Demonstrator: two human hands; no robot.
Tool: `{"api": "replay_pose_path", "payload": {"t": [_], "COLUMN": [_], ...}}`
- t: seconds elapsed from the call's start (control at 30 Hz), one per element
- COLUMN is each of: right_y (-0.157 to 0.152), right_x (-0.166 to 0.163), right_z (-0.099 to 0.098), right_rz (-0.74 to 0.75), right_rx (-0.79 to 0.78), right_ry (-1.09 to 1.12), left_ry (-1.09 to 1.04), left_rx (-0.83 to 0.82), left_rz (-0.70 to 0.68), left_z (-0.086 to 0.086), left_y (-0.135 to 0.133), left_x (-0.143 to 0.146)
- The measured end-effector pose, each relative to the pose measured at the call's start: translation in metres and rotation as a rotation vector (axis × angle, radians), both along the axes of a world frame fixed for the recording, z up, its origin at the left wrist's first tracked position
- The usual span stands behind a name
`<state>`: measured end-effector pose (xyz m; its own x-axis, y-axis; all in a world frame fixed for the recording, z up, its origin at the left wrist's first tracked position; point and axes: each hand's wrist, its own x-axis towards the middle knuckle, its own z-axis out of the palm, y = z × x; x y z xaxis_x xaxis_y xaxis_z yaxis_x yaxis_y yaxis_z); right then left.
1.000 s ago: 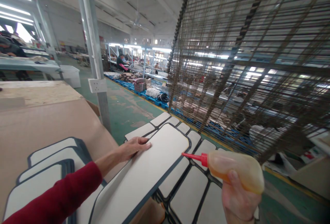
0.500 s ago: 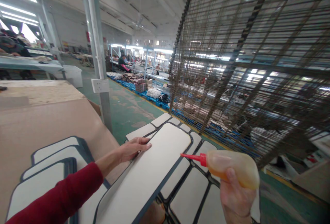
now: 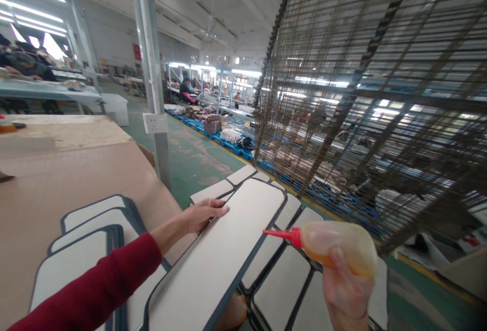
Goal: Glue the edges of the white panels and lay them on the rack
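Glue bottle [image 3: 337, 243] in right hand [image 3: 348, 290]

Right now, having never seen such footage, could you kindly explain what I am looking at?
No machine here: the picture comes from a camera worn on a person's head, looking down at their own hands. The left hand, in a red sleeve, lies flat on the edge of a white panel with a dark border. The right hand grips a squeeze bottle of amber liquid, its red nozzle near the panel's other edge. More panels lie beneath it and on the brown table. A wire rack stands at the right.
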<state>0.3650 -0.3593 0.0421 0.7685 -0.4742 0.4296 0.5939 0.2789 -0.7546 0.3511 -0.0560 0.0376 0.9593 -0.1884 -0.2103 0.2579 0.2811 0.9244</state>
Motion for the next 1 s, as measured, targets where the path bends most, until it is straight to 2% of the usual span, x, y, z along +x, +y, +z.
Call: {"api": "replay_pose_path", "payload": {"t": [0.33,0.77,1.0], "right_y": [0.006,0.013,0.011], "right_x": [-0.005,-0.016,-0.018], "right_z": [0.002,0.006,0.004], "right_rz": [0.015,0.126,0.143], "right_rx": [0.045,0.060,0.007], "right_ry": [0.067,0.042,0.041], "left_ry": [0.024,0.044,0.058], "left_rx": [-0.024,-0.003,-0.011], "left_rz": [0.026,0.065,0.090], "left_z": [0.003,0.010,0.010], "left_y": [0.001,0.005,0.007], "left_x": [0.001,0.005,0.011]}}
